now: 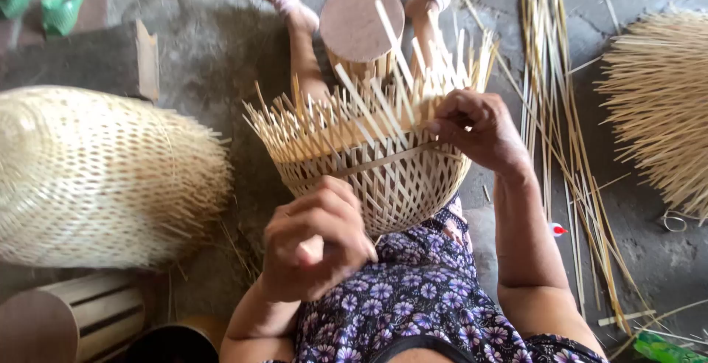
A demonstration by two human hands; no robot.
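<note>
Head view: half-woven pale bamboo basket (383, 164), loose strips bristling upward.

The half-woven basket (372, 160) fills the middle, resting on the lap, with loose strip ends bristling up and outward from its rim; these block any approach from above or from the far side. The left hand (317, 241) sits close against its near wall and the right hand (479, 130) against its right rim. Just behind the basket a round wooden stool (361, 23) stands between two outstretched legs. To the left, a strip of bare concrete floor (214, 68) separates it from a large finished basket (103, 178). To the right, long bamboo strips (560, 134) lie across the floor, and a splayed bundle (660, 105) closes off the far right.
</note>
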